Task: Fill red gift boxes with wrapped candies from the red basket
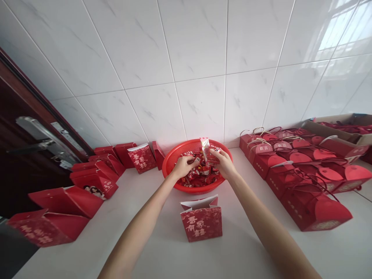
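Note:
Both of my hands are over a red plastic basket (168,170) filled with wrapped candies (207,179). My right hand (225,162), at the basket's right side, grips candy packets (205,149) in shiny clear and red wrappers. On the left, my left hand (184,166) reaches down to the candies with its fingers bent together; a small red-wrapped piece shows at the fingertips. Between my forearms stands a red paper gift bag (202,224) with white lettering, upright and with its top open. Its inside is mostly hidden.
Several red paper bags (93,182) stand along the left, near a dark door with a metal handle (40,131). Rows of red gift boxes (290,166) with cord handles fill the right, before a cardboard box (343,128). A tiled wall (200,104) rises behind.

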The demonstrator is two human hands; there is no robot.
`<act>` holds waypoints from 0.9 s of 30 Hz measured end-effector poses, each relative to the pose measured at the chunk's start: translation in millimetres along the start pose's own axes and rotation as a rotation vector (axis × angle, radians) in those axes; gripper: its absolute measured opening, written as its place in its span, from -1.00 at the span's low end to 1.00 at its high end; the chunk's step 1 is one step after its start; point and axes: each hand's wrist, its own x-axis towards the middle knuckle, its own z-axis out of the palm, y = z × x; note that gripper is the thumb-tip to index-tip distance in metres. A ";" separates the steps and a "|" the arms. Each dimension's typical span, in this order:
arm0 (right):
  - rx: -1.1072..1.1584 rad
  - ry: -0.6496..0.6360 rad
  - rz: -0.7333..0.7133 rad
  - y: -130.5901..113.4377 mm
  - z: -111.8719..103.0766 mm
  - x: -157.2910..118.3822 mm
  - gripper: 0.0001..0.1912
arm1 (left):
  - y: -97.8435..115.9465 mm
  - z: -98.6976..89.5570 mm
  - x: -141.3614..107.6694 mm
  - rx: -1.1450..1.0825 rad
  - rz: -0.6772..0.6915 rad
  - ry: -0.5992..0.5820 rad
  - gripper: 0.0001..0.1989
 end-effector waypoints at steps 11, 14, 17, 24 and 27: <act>-0.018 -0.005 0.002 -0.2 -0.5 -1.1 -0.59 | -0.8 2.1 -0.5 -0.112 0.041 0.104 -0.61; -0.039 -0.003 0.008 -1.2 0.3 -2.5 -0.59 | 0.3 1.3 -0.3 -0.140 0.055 0.130 -0.60; -0.037 -0.019 -0.003 -0.9 0.4 -2.6 -0.59 | 0.6 0.1 -0.6 -0.155 0.066 0.153 -0.57; -0.035 -0.065 -0.042 0.9 0.0 -1.0 -0.57 | 4.2 -1.1 -2.3 -0.201 0.081 0.152 -0.59; -0.026 -0.057 -0.052 1.4 0.1 -0.6 -0.56 | 6.9 -0.7 -2.6 -0.234 0.096 0.176 -0.56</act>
